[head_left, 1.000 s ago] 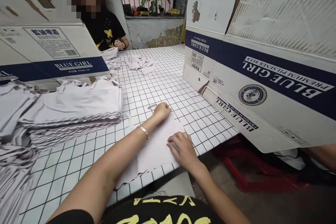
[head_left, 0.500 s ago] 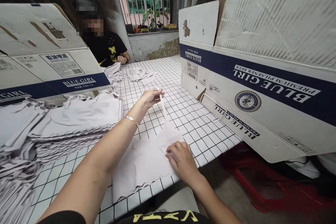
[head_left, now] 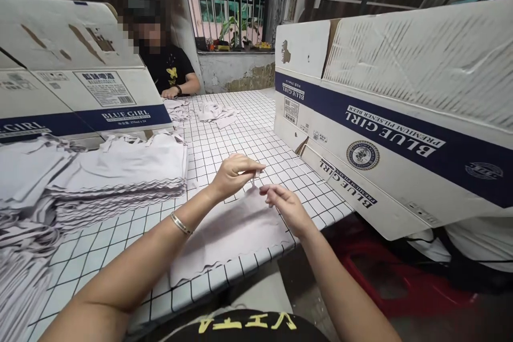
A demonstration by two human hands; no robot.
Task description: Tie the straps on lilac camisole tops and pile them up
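Observation:
A pale pink garment piece [head_left: 236, 235] with a wavy hem lies on the checked tablecloth near the front edge. Above its top corner, my left hand [head_left: 237, 175] pinches the garment's narrow strap [head_left: 254, 183] between thumb and fingers. Close on the right is my right hand [head_left: 284, 204], fingers curled and tips pressed together by the strap's lower end; whatever is between them is too small to make out. On the left stands a thick stack of similar pale garments [head_left: 124, 168].
Large white and blue cartons stand at the left [head_left: 136, 116] and right [head_left: 385, 133]. Across the table [head_left: 224, 144], a person in black [head_left: 168, 72] sits near loose pale cloth [head_left: 216, 113]. A red stool [head_left: 377, 278] is below right.
My right hand has lifted off the garment and moved up beside the strap. My left hand has come slightly nearer and to the right, still on the strap. The other person's arm has shifted.

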